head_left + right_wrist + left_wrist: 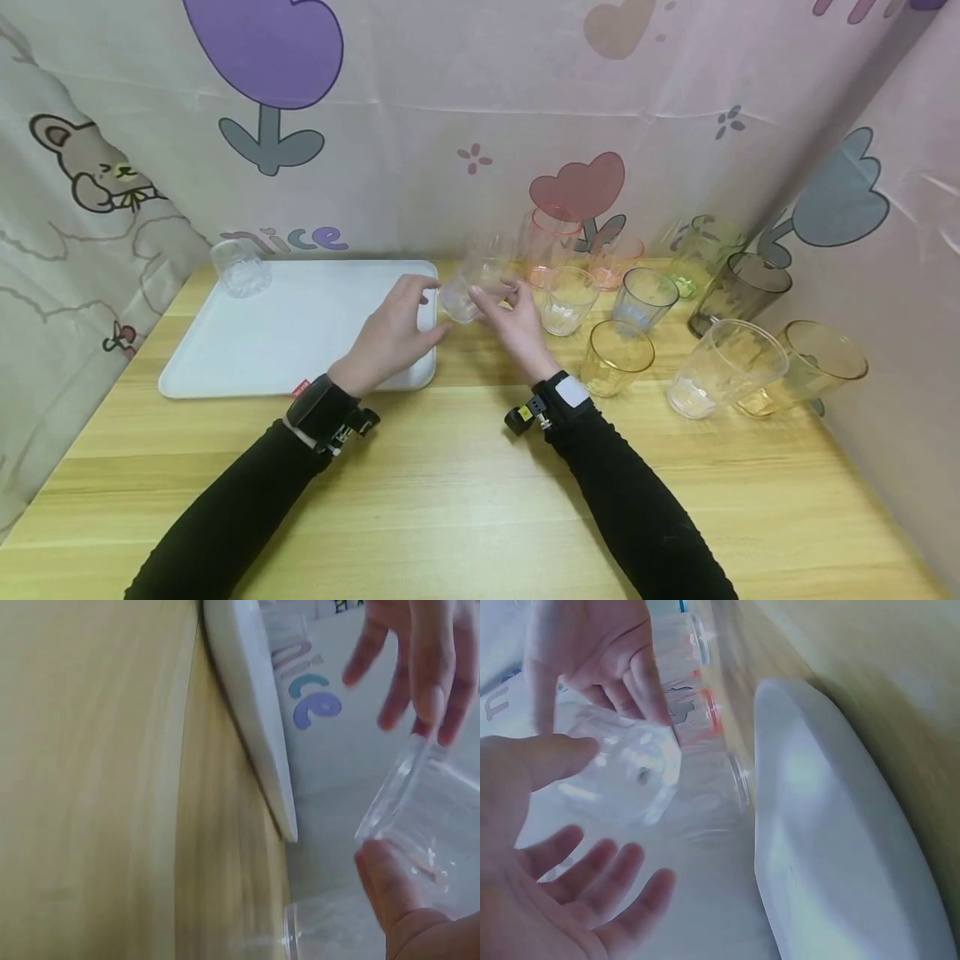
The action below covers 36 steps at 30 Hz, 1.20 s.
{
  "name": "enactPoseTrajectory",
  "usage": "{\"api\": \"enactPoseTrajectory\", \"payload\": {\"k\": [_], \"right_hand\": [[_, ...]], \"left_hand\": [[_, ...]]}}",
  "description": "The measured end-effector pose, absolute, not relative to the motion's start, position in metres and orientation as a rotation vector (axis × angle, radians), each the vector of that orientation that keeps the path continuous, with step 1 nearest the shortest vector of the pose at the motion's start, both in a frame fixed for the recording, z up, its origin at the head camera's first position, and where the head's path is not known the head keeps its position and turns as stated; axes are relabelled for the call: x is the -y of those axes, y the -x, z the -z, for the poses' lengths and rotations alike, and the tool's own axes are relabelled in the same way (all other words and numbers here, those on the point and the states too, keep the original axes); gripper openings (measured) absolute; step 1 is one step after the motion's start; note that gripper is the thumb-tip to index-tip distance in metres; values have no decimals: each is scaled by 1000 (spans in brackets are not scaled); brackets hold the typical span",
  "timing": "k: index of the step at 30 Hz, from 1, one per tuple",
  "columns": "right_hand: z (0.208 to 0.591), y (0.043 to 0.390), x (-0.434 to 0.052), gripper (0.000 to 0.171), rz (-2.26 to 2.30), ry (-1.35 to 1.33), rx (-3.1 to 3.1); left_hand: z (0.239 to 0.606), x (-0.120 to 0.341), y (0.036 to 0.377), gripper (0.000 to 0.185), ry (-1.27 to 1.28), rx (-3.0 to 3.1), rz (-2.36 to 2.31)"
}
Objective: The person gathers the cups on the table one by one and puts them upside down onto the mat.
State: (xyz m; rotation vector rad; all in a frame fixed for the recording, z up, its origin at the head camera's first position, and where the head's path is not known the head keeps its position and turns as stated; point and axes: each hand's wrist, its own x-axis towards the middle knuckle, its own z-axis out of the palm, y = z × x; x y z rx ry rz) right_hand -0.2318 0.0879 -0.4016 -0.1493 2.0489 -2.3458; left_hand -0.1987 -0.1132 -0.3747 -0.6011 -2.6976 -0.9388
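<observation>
A clear plastic cup (465, 292) hangs tilted in the air just past the right end of the white tray (300, 333). My right hand (498, 296) pinches it between thumb and fingers; the right wrist view shows the thumb below the cup (427, 817) and fingertips (429, 705) above. My left hand (438, 307) is beside the cup with its fingers spread. In the left wrist view its thumb (555, 757) touches the cup (630, 787), its other fingers (607, 877) stay straight, and my right hand's fingers (622, 675) grip from above.
Another clear cup (240, 268) stands upside down on the tray's far left corner. Several tinted cups, pink (551, 237), yellow (615, 354), green (701, 250) and grey (738, 292), crowd the table's right side. Patterned curtains close in the back and both sides.
</observation>
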Motion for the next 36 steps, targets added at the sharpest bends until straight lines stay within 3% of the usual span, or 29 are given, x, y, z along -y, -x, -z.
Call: {"api": "enactPoseTrajectory", "payload": {"k": [6, 10, 23, 36], "right_hand": [[397, 223, -77, 65, 2423, 212, -1904], [396, 219, -71, 68, 2413, 218, -1875], [397, 213, -66, 74, 2383, 270, -1825], [398, 213, -62, 65, 2204, 253, -2026]], "left_hand": [[374, 109, 202, 81, 560, 2622, 1003], [375, 109, 202, 84, 565, 2559, 1023], [377, 113, 202, 83, 678, 2396, 1100], [357, 148, 207, 79, 478, 2359, 1079]]}}
